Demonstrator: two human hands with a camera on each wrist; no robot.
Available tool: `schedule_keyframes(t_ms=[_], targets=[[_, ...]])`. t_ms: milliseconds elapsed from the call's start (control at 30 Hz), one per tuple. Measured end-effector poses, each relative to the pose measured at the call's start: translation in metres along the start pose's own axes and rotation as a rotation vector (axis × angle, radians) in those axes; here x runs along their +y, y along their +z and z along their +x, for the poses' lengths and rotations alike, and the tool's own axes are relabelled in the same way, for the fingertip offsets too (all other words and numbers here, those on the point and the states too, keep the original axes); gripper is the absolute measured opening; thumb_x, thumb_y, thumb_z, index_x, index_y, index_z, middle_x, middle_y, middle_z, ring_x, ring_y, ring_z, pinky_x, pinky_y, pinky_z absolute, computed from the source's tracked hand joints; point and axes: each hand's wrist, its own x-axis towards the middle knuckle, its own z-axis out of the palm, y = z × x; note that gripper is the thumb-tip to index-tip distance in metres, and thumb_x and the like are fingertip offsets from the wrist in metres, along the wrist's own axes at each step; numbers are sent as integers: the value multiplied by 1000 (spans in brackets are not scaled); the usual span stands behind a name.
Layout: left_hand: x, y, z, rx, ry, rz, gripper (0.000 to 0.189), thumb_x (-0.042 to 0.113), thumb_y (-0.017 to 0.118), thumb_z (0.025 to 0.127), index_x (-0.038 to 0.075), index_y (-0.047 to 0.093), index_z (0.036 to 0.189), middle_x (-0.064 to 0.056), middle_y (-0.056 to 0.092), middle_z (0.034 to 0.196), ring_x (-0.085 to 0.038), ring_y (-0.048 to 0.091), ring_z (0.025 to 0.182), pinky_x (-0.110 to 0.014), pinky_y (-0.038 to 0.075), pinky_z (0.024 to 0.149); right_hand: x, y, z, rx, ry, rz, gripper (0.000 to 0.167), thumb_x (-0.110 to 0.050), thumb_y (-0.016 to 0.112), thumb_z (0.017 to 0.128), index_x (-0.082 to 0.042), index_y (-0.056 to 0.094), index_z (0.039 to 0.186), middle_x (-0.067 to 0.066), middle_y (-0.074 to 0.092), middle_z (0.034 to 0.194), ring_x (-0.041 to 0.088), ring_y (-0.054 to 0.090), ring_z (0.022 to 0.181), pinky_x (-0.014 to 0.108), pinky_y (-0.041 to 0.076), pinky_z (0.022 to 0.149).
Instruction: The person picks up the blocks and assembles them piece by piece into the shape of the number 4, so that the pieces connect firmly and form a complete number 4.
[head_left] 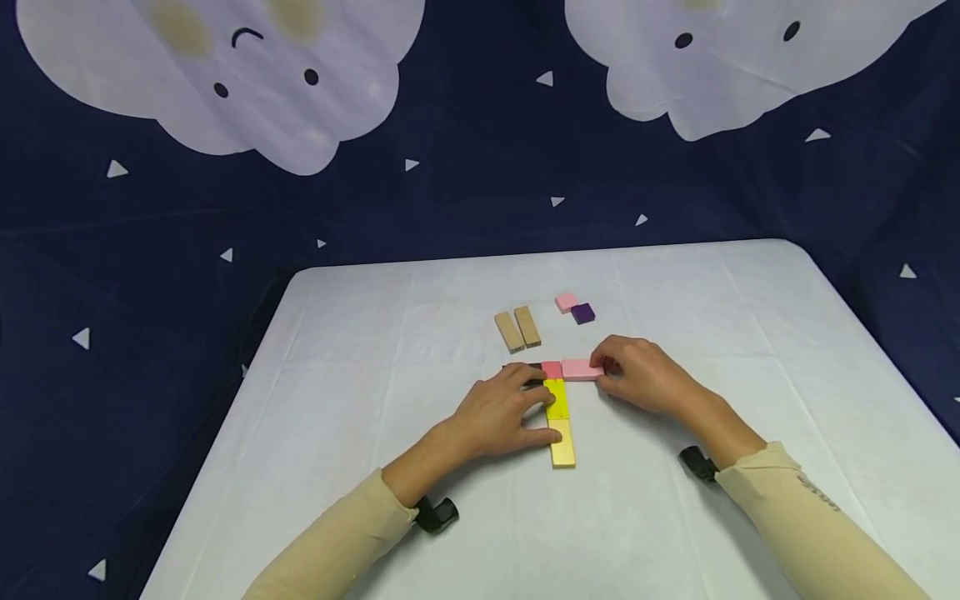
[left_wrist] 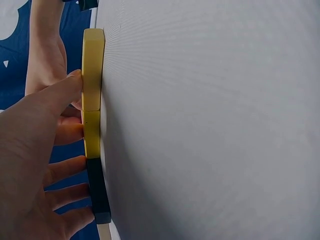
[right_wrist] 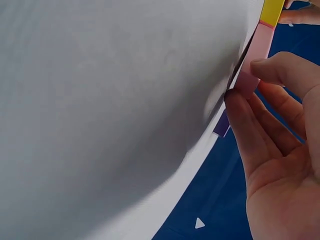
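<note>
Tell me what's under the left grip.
Under the left grip, parts of a pale yellow block, a bright yellow block and a dark block show. In the head view it covers much of the dark block and some tabletop; anything else there is hidden.

Black block (left_wrist: 99, 192), red block (head_left: 551, 369) and pink block (head_left: 580, 370) lie lined up, yellow blocks (head_left: 563, 450) adjoining.

Seemingly a makeshift studio: white table (head_left: 592, 525), navy cloud-print backdrop (head_left: 472, 208).
</note>
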Motion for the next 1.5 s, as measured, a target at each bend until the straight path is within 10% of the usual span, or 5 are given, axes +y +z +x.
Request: schedule_keyframes(t_ms=[1500], targets=[[0, 1, 0, -1, 3, 0, 58, 72, 51, 83, 30, 65, 120, 4, 46, 137, -15, 36, 126, -40, 53, 72, -9, -2, 10, -52, 23, -60, 29, -31, 71, 86, -13, 68, 109, -2, 61, 92, 17, 53, 82, 37, 45, 76]])
